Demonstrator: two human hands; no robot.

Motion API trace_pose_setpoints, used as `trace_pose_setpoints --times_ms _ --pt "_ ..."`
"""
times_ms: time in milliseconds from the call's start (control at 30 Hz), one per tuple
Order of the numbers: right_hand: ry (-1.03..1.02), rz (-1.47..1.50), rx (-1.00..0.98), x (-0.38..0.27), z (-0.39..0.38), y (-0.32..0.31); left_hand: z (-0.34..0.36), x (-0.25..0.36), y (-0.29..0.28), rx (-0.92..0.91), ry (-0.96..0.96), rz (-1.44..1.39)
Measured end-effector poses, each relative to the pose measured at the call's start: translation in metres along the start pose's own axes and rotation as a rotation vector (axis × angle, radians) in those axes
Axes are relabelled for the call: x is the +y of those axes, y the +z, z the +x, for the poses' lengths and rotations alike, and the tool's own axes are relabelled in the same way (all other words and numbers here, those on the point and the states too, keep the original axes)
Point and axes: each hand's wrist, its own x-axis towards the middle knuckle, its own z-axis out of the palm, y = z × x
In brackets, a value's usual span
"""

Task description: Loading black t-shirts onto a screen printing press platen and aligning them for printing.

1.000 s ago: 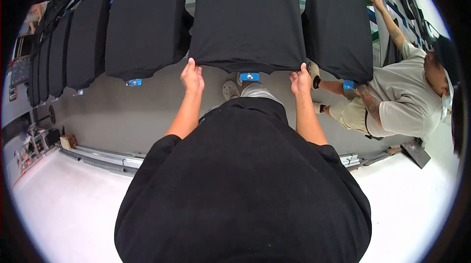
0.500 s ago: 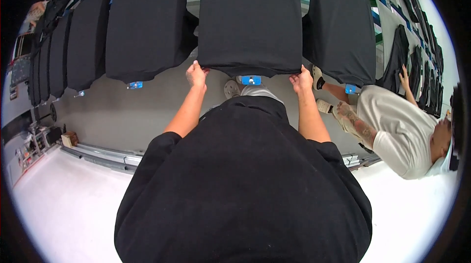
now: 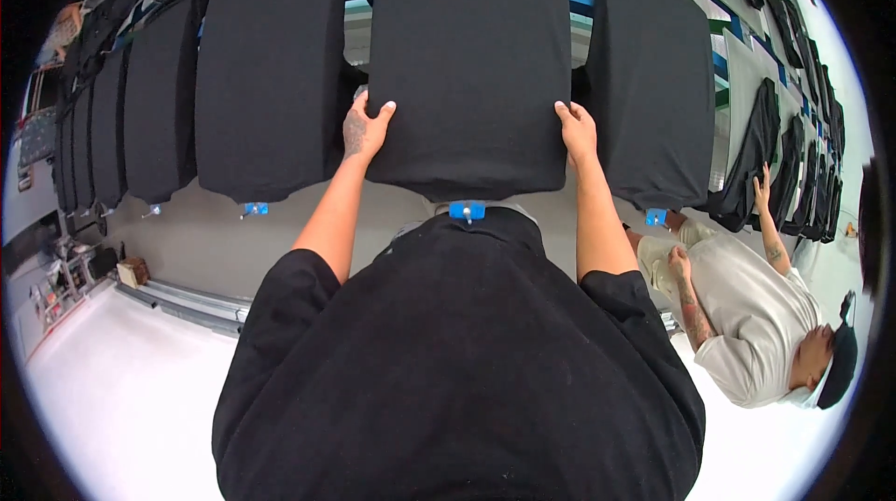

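Note:
A black T-shirt [image 3: 471,62] lies stretched flat over a board in front of me, its hem hanging at the near end. My left hand [image 3: 366,130] grips its left side edge, thumb on top and fingers curled around the side. On the opposite edge, my right hand [image 3: 579,135] holds the cloth the same way, with its fingertips partly hidden. Below the hem, a blue clamp-like block with a metal knob [image 3: 468,211] shows at the board's near end, close to my body.
Similar boards dressed in black cloth flank mine, one to the left [image 3: 271,71] and another to the right [image 3: 651,81]. Blue metal beams [image 3: 581,2] run behind them. At the right, a co-worker in a light shirt [image 3: 747,305] reaches toward a black garment [image 3: 754,160].
Both hands have gone from the hem corners up along the shirt's sides. The hem and blue block now appear nearer my body. The co-worker's posture has shifted.

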Motion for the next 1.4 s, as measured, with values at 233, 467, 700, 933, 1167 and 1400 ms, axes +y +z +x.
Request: trace_pose_setpoints --times_ms 233,467,700,933,1167,1400 --pt "0.212 0.280 -0.154 0.013 0.024 -0.004 0.016 0.007 -0.014 -0.308 -0.412 -0.654" --pt "0.382 0.431 -0.332 -0.009 0.028 -0.004 0.026 -0.008 -0.020 -0.479 -0.443 -0.892" --pt "0.378 0.509 -0.399 -0.018 0.061 0.002 0.057 0.017 -0.013 -0.457 -0.473 -0.912" --pt "0.437 0.482 -0.435 -0.013 0.066 0.001 0.075 0.001 -0.017 -0.586 -0.526 -0.831" --pt "0.314 0.309 -0.317 -0.036 0.120 0.011 0.138 0.040 -0.004 -0.322 -0.579 -0.814" --pt "-0.038 -0.162 -0.045 -0.097 0.269 0.023 0.295 0.111 0.027 -0.134 -0.023 0.000"
